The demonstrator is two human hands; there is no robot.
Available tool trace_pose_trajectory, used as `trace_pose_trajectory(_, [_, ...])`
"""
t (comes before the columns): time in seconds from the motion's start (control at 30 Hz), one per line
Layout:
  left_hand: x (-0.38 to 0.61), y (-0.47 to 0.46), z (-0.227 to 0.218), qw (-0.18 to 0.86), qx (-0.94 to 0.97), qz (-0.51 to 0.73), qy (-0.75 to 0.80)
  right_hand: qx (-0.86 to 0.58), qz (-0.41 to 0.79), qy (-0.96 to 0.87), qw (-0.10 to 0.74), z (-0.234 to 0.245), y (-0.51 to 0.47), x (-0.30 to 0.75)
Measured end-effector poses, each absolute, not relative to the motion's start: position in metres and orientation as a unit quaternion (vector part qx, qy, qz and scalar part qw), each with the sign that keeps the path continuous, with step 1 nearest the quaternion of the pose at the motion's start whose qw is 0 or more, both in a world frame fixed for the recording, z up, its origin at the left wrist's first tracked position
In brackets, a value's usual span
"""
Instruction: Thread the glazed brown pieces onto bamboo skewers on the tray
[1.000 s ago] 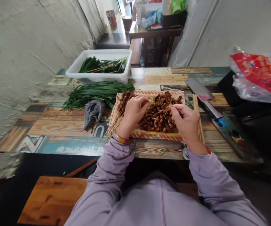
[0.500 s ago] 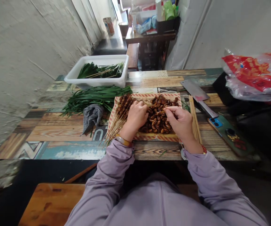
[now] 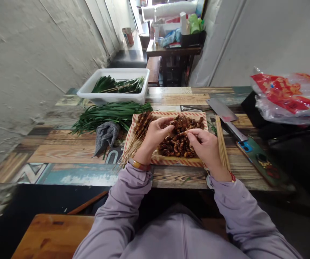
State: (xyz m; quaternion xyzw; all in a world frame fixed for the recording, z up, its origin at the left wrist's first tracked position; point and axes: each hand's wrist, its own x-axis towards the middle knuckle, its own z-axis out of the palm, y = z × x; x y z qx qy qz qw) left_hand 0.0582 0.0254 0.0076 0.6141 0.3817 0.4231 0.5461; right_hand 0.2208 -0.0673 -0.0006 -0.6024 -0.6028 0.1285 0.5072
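A paper-lined tray [image 3: 180, 162] with a red-and-white striped border bears a heap of dark, glossy sauced meat pieces [image 3: 177, 145]. Loaded skewers [image 3: 143, 124] lie at its left side, their bare sticks pointing toward me. Over the heap, my right hand [image 3: 204, 145] pinches a thin bamboo skewer [image 3: 186, 128], its tip just showing at the fingertips. My left hand [image 3: 157, 135] is above the left part of the heap, thumb and fingers curled toward each other. Whatever lies between those fingers is too small to name.
Bare bamboo sticks [image 3: 222, 144] lie right of the tray, near a cleaver [image 3: 225, 111] and a phone [image 3: 259, 158]. To the left are a grey cloth [image 3: 106, 136], green chives [image 3: 114, 113] and a white tub [image 3: 111, 96] of greens. A plastic bag [image 3: 286, 93] sits far right.
My left hand has turned and lifted from the heap beside the loaded skewers, its fingers now nearer the right hand. The right hand stays pinched in nearly the same place. The view has tilted slightly.
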Motion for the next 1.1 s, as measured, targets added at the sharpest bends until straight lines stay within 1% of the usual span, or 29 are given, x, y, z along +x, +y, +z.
trace_pose_trajectory(0.07, [0.057, 0.024, 0.012, 0.594, 0.563, 0.439, 0.371, -0.585, 0.143, -0.628, 0.493, -0.001, -0.068, 0.219])
trace_pose_trajectory(0.13, [0.056, 0.022, 0.015, 0.616, 0.537, 0.454, 0.356, -0.569, 0.147, -0.650, 0.481, -0.001, -0.068, 0.218])
trace_pose_trajectory(0.33, [0.055, 0.020, 0.018, 0.646, 0.502, 0.469, 0.332, -0.575, 0.145, -0.655, 0.468, -0.001, -0.066, 0.217])
trace_pose_trajectory(0.5, [0.054, 0.019, 0.019, 0.668, 0.495, 0.450, 0.325, -0.584, 0.152, -0.650, 0.462, -0.004, -0.065, 0.219])
trace_pose_trajectory(0.6, [0.054, 0.020, 0.018, 0.649, 0.515, 0.451, 0.332, -0.591, 0.135, -0.648, 0.461, -0.005, -0.064, 0.220])
trace_pose_trajectory(0.73, [0.055, 0.019, 0.018, 0.551, 0.581, 0.474, 0.366, -0.595, 0.113, -0.653, 0.454, -0.007, -0.064, 0.220])
trace_pose_trajectory(0.8, [0.055, 0.018, 0.020, 0.534, 0.595, 0.474, 0.370, -0.599, 0.107, -0.655, 0.449, -0.007, -0.063, 0.220])
trace_pose_trajectory(0.93, [0.054, 0.016, 0.024, 0.568, 0.578, 0.469, 0.352, -0.603, 0.097, -0.657, 0.442, -0.008, -0.062, 0.221])
trace_pose_trajectory(1.1, [0.054, 0.018, 0.021, 0.640, 0.524, 0.459, 0.324, -0.593, 0.108, -0.642, 0.474, -0.006, -0.064, 0.220])
